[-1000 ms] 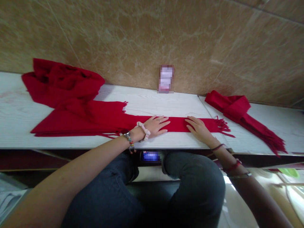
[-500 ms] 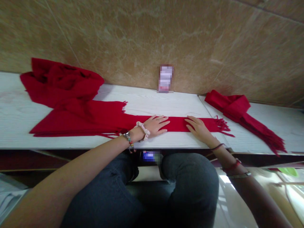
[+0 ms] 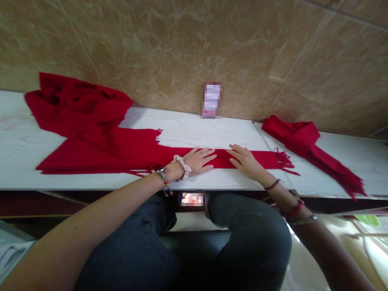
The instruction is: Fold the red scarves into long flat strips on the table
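Observation:
A red fringed scarf lies in a narrow flat strip along the white table, its tassels at the right end. My left hand rests flat on the strip with fingers spread, a ring on one finger and a scrunchie at the wrist. To its right, my right hand also lies on the scarf, fingers stretched out and apart. Leftward, the strip meets a wider spread of red cloth, which has fringe at its right edge. Where one cloth ends and the other begins, I cannot tell.
A crumpled red cloth heap sits at the back left. Another red scarf, loosely folded, lies at the right. A blurred phone-like object leans against the tiled wall. Below the table edge, a lit screen shows between my knees.
My right hand has slid a little left along the scarf, closer to my left hand, which stays in place. My right knee has shifted outward, and the lower screen's picture differs.

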The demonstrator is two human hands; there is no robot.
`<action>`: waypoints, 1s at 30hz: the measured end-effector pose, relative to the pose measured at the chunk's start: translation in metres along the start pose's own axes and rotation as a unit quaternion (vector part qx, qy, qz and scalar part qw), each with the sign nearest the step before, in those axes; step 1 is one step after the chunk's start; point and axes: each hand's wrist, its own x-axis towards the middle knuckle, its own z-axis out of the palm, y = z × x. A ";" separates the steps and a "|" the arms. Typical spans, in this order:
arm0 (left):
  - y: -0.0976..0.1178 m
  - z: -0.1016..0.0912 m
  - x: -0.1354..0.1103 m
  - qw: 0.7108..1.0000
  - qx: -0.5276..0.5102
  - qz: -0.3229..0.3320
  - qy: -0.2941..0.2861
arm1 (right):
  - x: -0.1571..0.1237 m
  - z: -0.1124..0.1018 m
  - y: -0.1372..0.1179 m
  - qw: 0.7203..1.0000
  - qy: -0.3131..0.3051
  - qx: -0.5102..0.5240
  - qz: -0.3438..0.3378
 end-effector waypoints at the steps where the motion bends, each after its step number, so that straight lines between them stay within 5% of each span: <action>1: 0.000 -0.001 0.000 1.000 0.000 -0.002 -0.005 | 0.003 0.000 -0.004 1.000 -0.019 0.000 -0.012; 5: 0.002 -0.003 -0.003 1.000 0.006 -0.017 -0.016 | -0.008 0.000 0.008 0.997 -0.072 -0.018 -0.012; 13: 0.001 -0.006 -0.006 0.999 0.016 -0.023 -0.035 | -0.058 -0.003 0.089 0.983 -0.054 -0.103 0.143; 19: 0.001 -0.006 -0.006 0.999 0.023 -0.023 -0.034 | -0.057 -0.002 0.081 0.976 -0.002 -0.099 0.196; 30: 0.000 -0.002 -0.006 1.000 0.020 -0.015 -0.014 | -0.058 0.004 0.087 0.981 0.052 -0.079 0.169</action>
